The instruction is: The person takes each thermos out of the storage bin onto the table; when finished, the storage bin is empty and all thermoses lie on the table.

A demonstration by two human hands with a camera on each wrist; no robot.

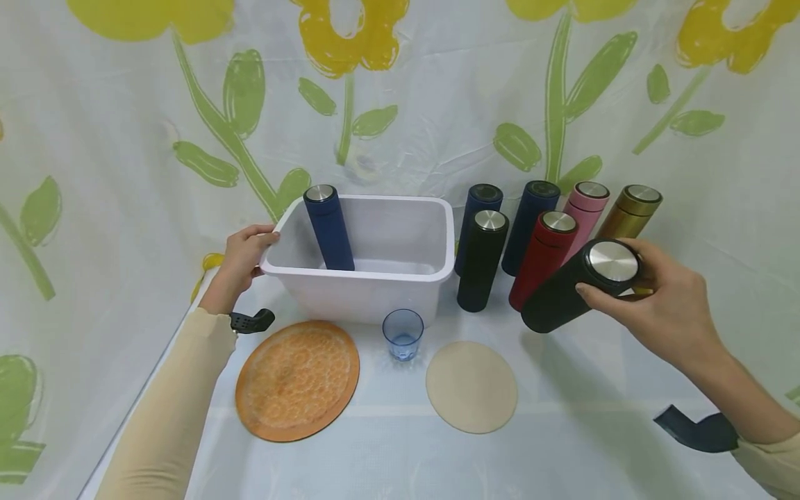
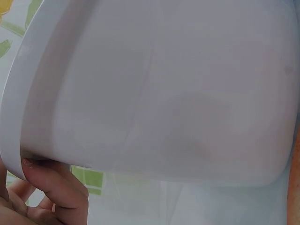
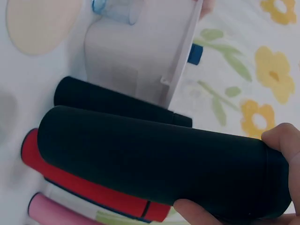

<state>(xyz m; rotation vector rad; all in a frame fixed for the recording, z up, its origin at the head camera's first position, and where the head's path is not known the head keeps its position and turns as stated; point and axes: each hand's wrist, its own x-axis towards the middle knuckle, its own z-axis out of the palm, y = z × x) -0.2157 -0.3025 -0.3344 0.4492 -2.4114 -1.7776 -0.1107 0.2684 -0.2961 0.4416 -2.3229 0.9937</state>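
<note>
My left hand [image 1: 239, 262] grips the left rim of a white plastic tub [image 1: 356, 297], its fingers [image 2: 58, 187] curled under the lip. Inside the tub a dark blue thermos flask [image 1: 331, 235] stands, leaning against the left side. My right hand [image 1: 671, 302] holds a black thermos flask [image 1: 559, 297] near its steel-topped lid, tilted and lifted above the table. Beside it stand a red flask [image 1: 542, 262] and another black flask [image 1: 481, 264]. In the right wrist view the held black flask [image 3: 154, 159] covers part of these.
Behind stand two blue flasks [image 1: 484, 196] [image 1: 531, 222], a pink flask [image 1: 586, 212] and a gold flask [image 1: 628, 214]. In front of the tub are a blue-tinted glass [image 1: 403, 335], an orange patterned round mat [image 1: 296, 382] and a beige disc [image 1: 471, 387]. A flowered sheet [image 1: 425, 132] hangs behind.
</note>
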